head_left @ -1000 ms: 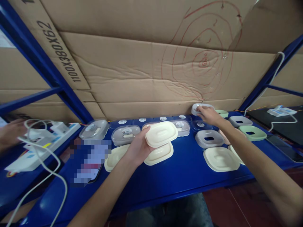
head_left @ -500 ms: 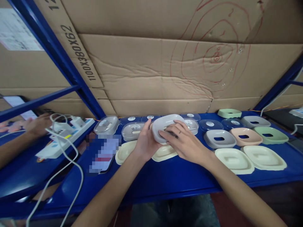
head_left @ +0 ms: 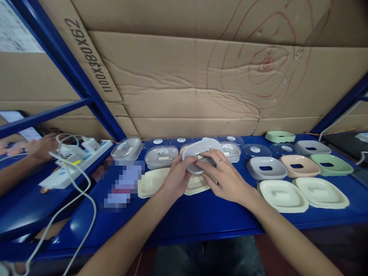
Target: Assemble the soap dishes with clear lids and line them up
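Blue metal shelf [head_left: 201, 218] carrying two cream plastic trays [head_left: 283, 195] at right; grey [head_left: 266, 168], peach [head_left: 296, 165], green slotted plastic inserts [head_left: 330, 164] lying behind; clear lidded boxes [head_left: 161, 156] lining brown cardboard backing [head_left: 184, 92]; white power strip [head_left: 74, 163] with cable sitting far left, another person's hand [head_left: 43, 147] resting beside it

**Readable markings: one carton print**

Cardboard sheet [head_left: 184, 76] behind the shelf: black stencilled print "1100X380X62" [head_left: 89, 57], running diagonally and upside down from this view, next to the blue upright. Red pen rings [head_left: 267, 63] drawn on the same cardboard, no words in them. Round stickers [head_left: 162, 152] on the clear lids: print too small to read. White paper [head_left: 14, 27] at top left: text blurred, unreadable.
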Available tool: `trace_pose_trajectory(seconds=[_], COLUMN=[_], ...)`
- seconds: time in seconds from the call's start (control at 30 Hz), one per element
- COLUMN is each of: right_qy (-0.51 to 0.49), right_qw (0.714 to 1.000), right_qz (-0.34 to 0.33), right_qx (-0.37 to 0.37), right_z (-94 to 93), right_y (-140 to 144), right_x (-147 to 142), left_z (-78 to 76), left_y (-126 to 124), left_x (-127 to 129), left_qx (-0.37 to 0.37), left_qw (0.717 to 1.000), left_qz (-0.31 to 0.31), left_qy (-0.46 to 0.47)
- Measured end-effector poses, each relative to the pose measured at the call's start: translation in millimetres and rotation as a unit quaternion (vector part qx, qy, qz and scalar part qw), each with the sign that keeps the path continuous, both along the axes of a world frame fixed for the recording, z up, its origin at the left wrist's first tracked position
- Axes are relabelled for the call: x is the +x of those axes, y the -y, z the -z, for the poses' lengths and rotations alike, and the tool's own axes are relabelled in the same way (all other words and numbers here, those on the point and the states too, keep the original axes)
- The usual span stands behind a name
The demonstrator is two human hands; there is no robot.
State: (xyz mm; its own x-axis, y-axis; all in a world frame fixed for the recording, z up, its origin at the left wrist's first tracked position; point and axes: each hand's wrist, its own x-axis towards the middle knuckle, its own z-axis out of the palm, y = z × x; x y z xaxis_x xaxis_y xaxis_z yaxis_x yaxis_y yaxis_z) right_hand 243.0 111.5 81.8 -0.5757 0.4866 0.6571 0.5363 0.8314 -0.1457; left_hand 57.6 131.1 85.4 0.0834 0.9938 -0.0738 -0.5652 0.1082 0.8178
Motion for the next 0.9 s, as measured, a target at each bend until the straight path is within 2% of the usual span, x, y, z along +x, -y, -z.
trace_pose_trajectory(seconds=[0.07,0.13,0.2,0.23,0.3,0.4,0.47,0.6,0.7,0.77,0.8,0.9], right_qy=[-0.031,-0.075,-0.144,-0.19,-0.287,-0.358,-0.354,-0.36,-0.394,-0.387,-0.373,-0.343], right_qw=[0.999,0.996,0.98,0.967,0.941,0.902,0.895,0.9,0.878,0.88,0.891,0.92], right_qz=[0.003,0.03,0.105,0.144,0.178,0.116,0.107,0.139,0.109,0.107,0.12,0.17], right_qx=[-0.002,0.044,0.094,0.092,0.001,-0.209,-0.249,-0.206,-0.25,-0.256,-0.231,-0.077], right_z=[2.1,3.2,3.4,3.5,3.7,5.2,7.2,13.4,16.4,13.3,9.4,-11.3], right_y=[1,0,-4,-7,-16,-26,-28,-27,-31,-32,-30,-2], right_x=[-1,-1,2,4,10,16,17,14,13,12,12,7], left_z=[-0.9,-2.6,-4.4,-5.1,-5.9,-5.8,-5.4,-4.2,-3.3,-3.0,-2.8,-2.5], left_y=[1,2,3,4,5,5,5,4,2,0,0,-2], left_x=[1,1,0,-1,-2,-2,-2,0,-2,-3,-4,-6], left_qx=[0.003,0.0,-0.005,-0.007,-0.001,0.014,0.014,0.013,0.011,0.006,0.007,0.01], left_qw=[1.0,0.999,0.999,0.999,0.999,0.999,0.999,0.999,0.999,0.999,0.999,0.999], left_qz=[-0.017,-0.028,-0.034,-0.035,-0.029,-0.01,-0.007,-0.007,-0.003,-0.003,-0.004,-0.009], left_qy=[-0.007,-0.016,-0.025,-0.028,-0.031,-0.035,-0.037,-0.037,-0.042,-0.049,-0.051,-0.047])
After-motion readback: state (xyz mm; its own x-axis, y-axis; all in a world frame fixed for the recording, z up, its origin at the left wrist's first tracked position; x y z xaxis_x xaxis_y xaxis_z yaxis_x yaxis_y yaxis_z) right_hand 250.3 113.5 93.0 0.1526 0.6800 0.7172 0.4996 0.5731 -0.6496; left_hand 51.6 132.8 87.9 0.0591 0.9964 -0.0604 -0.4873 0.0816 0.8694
